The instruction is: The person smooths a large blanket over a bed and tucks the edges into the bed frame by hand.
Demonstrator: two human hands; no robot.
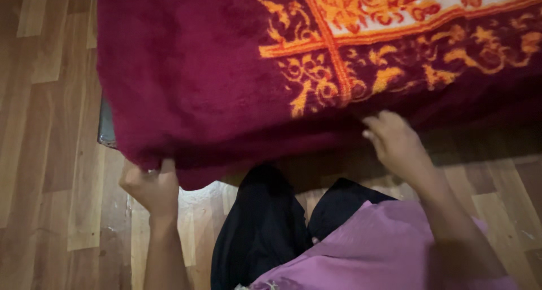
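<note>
Gripping the lower edge of a thick maroon blanket (186, 81), the left hand (151, 184) is closed into a fist, with the fabric bunched between thumb and fingers at the blanket's bottom left corner. The blanket fills the upper part of the head view and hangs down over its support, so that its lower border runs from the left hand across to the right hand (395, 143). Its surface is plain deep red on the left; on the right it carries an orange scrollwork pattern around a paler panel near the top edge. The right hand is at the blanket's lower border, just below the patterned section, with the fingers curled up against the fabric; motion blur makes it impossible to tell whether this hand is pinching the edge or only touching it. Both forearms rise from the bottom of the view, well apart from each other. Between them are the person's dark trousers (262, 228) and a purple garment (372, 250), the latter lying under the right forearm. A wooden plank floor (51, 154) is visible on the left and at lower right. A dark flat edge (106, 123) shows from under the blanket's left side.
</note>
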